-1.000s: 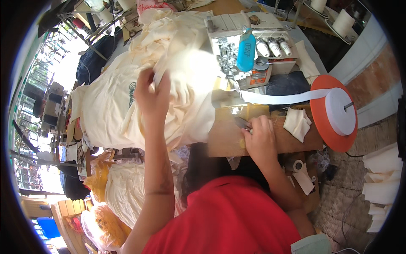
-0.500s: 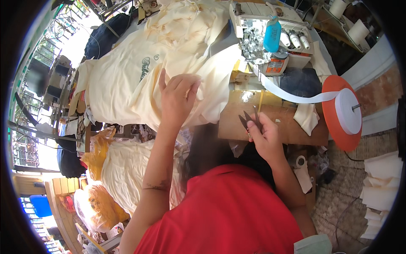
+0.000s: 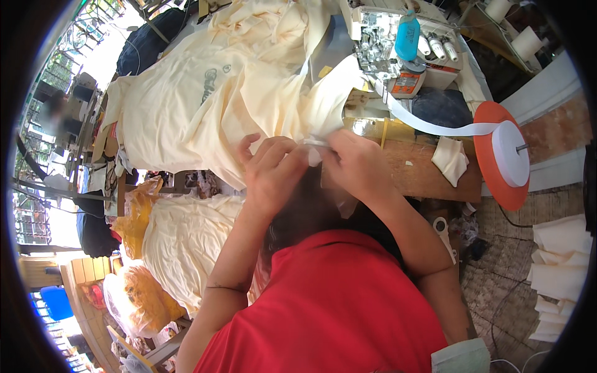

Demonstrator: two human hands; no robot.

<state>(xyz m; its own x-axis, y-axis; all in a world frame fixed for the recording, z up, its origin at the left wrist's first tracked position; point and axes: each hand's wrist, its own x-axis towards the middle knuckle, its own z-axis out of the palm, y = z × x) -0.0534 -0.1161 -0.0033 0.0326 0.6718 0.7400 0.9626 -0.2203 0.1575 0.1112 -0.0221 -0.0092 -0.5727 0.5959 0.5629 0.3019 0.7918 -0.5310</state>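
Observation:
Before me lies a cream fabric garment (image 3: 180,112) with dark lettering, bunched and folded toward the back. My left hand (image 3: 270,171) is closed on the garment's near edge, a small pale flap (image 3: 313,158) showing at its fingertips. Close beside it, my right hand (image 3: 357,161) is closed round small scissors (image 3: 316,142). Only their blurred blades show, at the fabric edge between both hands; the handles are hidden by my fingers.
A sewing machine (image 3: 376,46) stands at the back right, with a blue bottle (image 3: 407,38) on it. White tape (image 3: 429,128) runs to it from a roll (image 3: 511,156) on an orange disc (image 3: 488,118). More cream cloth (image 3: 186,242) hangs lower left.
My right hand has moved left and up with the scissors to the fabric edge. My left hand has come down and right from above the garment and closed on its edge.

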